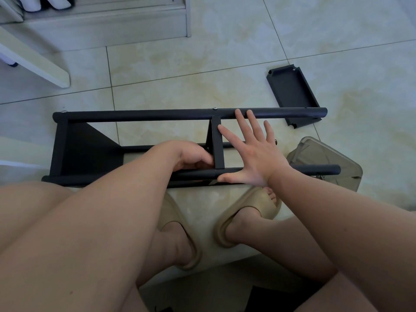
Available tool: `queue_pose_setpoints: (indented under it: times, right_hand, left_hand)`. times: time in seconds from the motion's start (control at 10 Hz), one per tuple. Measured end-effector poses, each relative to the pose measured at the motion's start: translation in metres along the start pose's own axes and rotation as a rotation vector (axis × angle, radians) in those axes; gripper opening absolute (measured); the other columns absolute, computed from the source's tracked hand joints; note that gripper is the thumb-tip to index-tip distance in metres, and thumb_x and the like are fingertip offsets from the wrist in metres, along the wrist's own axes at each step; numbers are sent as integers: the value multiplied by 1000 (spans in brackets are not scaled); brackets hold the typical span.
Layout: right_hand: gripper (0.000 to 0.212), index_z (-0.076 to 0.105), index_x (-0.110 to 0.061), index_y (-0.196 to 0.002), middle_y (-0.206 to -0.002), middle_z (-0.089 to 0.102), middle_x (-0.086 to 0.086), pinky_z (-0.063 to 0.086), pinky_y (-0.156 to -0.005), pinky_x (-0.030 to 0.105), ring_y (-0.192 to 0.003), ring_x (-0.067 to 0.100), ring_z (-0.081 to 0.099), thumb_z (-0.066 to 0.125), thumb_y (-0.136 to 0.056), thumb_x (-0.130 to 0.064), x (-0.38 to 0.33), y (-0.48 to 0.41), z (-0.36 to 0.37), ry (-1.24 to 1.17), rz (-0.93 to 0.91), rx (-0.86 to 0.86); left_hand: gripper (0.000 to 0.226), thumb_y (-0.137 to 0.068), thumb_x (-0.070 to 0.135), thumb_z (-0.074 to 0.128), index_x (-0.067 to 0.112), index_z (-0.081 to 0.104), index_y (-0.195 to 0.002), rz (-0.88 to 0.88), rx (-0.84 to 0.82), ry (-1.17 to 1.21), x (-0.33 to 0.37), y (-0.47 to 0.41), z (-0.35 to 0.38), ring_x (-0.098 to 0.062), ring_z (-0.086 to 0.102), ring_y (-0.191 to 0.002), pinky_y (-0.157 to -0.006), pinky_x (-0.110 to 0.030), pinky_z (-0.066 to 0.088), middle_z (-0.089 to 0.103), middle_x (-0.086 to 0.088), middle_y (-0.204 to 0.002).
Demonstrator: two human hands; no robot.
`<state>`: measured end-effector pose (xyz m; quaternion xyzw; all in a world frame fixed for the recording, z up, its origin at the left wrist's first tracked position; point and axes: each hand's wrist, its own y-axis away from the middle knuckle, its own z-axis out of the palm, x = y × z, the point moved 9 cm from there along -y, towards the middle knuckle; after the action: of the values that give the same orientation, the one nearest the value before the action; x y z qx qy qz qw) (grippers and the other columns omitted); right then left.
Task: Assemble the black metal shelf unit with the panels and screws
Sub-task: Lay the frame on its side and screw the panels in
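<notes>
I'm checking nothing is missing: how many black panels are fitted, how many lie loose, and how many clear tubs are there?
Fitted panels: 2
Loose panel: 1
Clear tub: 1
Total: 4

single head-worn wide-angle view. looks forward and steeply down from person's head, over thighs and forearms, onto tiled floor [247, 52]. close range: shelf frame [157, 114] spans middle of view, slippers [252, 212] directly below it. straight lines bow toward view's edges.
</notes>
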<state>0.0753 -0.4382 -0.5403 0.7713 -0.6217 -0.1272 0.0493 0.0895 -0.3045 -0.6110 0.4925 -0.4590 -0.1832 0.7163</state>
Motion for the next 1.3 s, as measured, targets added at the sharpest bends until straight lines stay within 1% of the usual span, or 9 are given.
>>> queue_pose_setpoints:
  times: [0.3,0.4,0.5,0.6,0.8,0.9,1.0,1.1,1.3]
  right_hand:
    - [120,-5,-44,-159,-168,-22,7,-1,-121,64,-154,32,-22,31,-61,-102,0,0,-1,-3,0,5]
    - [120,-5,-44,-159,-168,-22,7,-2,-121,64,-153,32,-22,31,-61,-102,0,0,-1,-3,0,4]
    - [120,-6,-44,-159,-168,-22,6,-2,-121,64,-153,32,-22,32,-60,-102,0,0,0,-3,0,2]
    - [120,-6,-44,-159,-168,-22,6,-2,-121,64,-153,32,-22,32,-60,-102,0,0,-1,-5,1,-1]
    - [120,-6,-43,-159,-167,-23,7,-2,-121,64,-153,33,-22,30,-60,-101,-1,1,-1,1,2,-9]
    - [120,-5,-43,-159,-168,-22,7,-2,-121,64,-153,32,-22,31,-60,-101,-1,1,-2,-4,4,-9]
    - [120,-3,-43,-160,-168,-22,7,-2,-121,64,-153,32,-22,31,-60,-101,0,1,-2,-7,7,-10]
    - [120,-4,-43,-160,-168,-22,7,-2,-122,64,-153,33,-22,31,-60,-101,-1,1,-3,-5,7,-14]
    - [120,-4,-43,-159,-167,-23,6,-2,-122,63,-153,32,-22,30,-60,-101,-1,2,-3,-7,10,-21]
  left_hand:
    - [24,-91,19,64,10,74,-111,14,14,-3,1,-1,-1,-18,65,-92,-92,-31,51,73,-9,-104]
    - [21,-92,17,61,12,74,-108,2,7,-24,2,2,1,-15,68,-84,-77,-24,55,74,-8,-100]
    - [32,-94,13,55,8,70,-122,-13,-70,38,0,5,5,-24,67,-112,-102,-33,49,70,-12,-122]
    - [30,-96,15,51,9,72,-116,-10,-78,92,0,5,6,-24,67,-107,-102,-34,47,72,-11,-119]
    - [16,-92,23,63,14,74,-99,-38,7,-30,-1,2,2,-17,67,-79,-72,-25,54,72,-5,-95]
    - [32,-94,20,58,6,70,-121,-51,-59,11,-3,5,6,-27,67,-111,-100,-34,51,71,-11,-119]
    - [36,-95,14,51,5,68,-125,-27,-72,78,-1,5,6,-29,62,-121,-110,-38,43,68,-14,-127]
    - [33,-95,18,53,7,70,-122,-28,-43,70,-1,3,5,-23,66,-98,-97,-36,50,71,-13,-115]
    - [36,-94,21,60,3,68,-124,-41,-44,27,-2,1,5,-26,64,-103,-102,-40,48,68,-18,-124]
